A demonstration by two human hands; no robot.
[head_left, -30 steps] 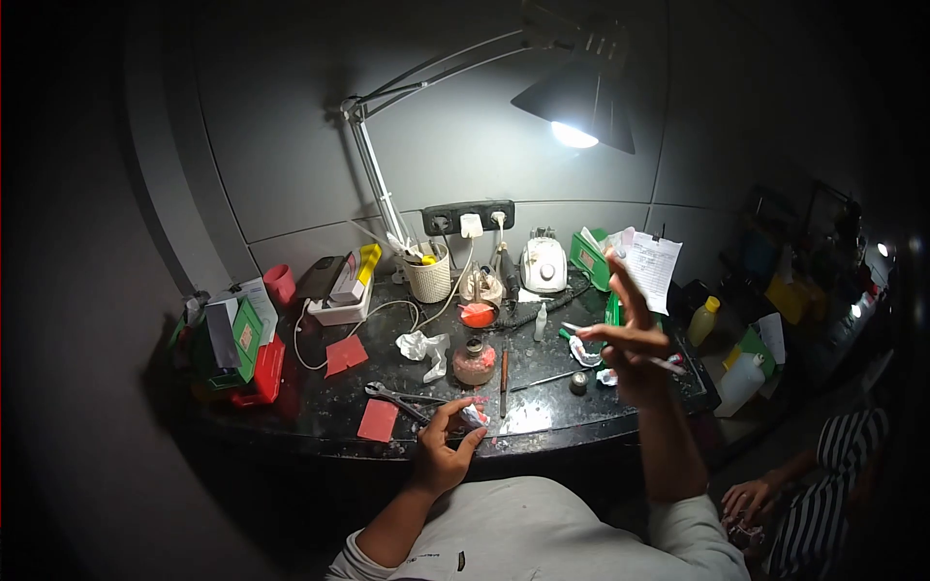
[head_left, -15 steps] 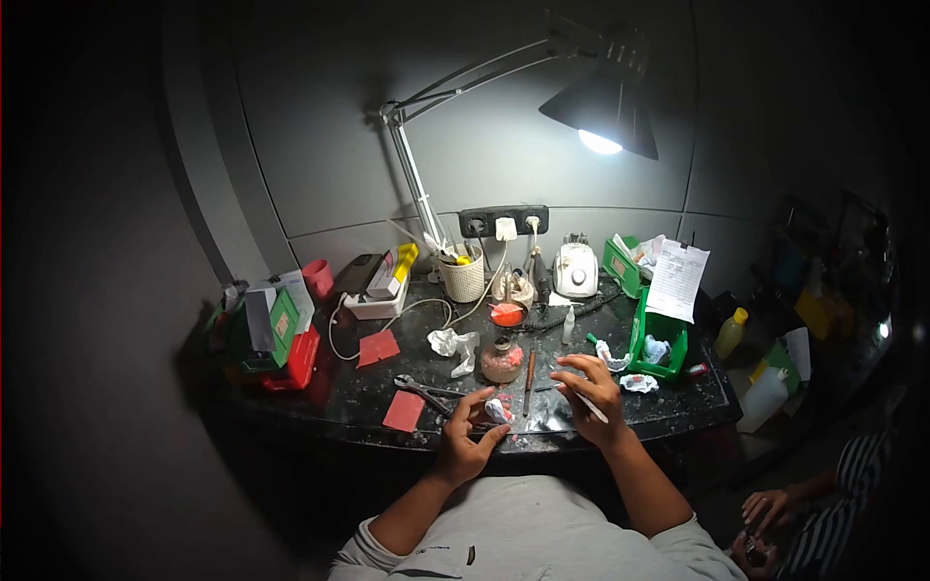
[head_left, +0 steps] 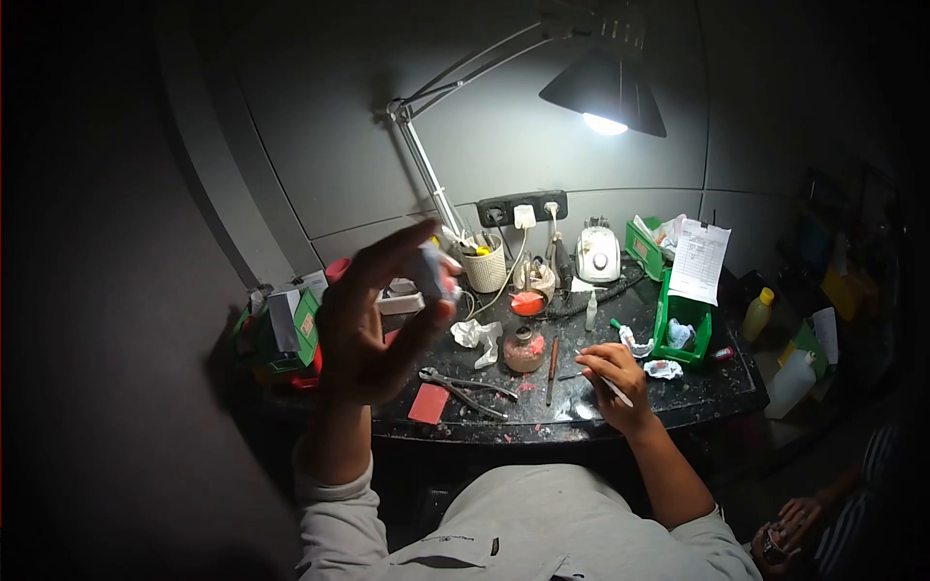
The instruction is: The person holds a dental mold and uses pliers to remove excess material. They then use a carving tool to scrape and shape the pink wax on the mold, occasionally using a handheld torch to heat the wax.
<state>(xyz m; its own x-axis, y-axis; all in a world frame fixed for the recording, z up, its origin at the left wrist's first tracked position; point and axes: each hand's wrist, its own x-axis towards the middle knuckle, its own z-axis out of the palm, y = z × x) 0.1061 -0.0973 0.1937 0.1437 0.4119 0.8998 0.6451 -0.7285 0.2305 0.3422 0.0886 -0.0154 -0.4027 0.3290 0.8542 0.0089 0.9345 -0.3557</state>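
Left hand [head_left: 373,320] high, fingertips pinching small pale piece [head_left: 433,272]. Right hand [head_left: 610,380] lower right of it, fingers closed on thin tool [head_left: 620,394], slanting down-right.

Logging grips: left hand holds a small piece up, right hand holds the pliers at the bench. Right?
No. The head view shows the right hand holding a thin white tool; the pliers lie untouched. The left hand does hold the small piece up.
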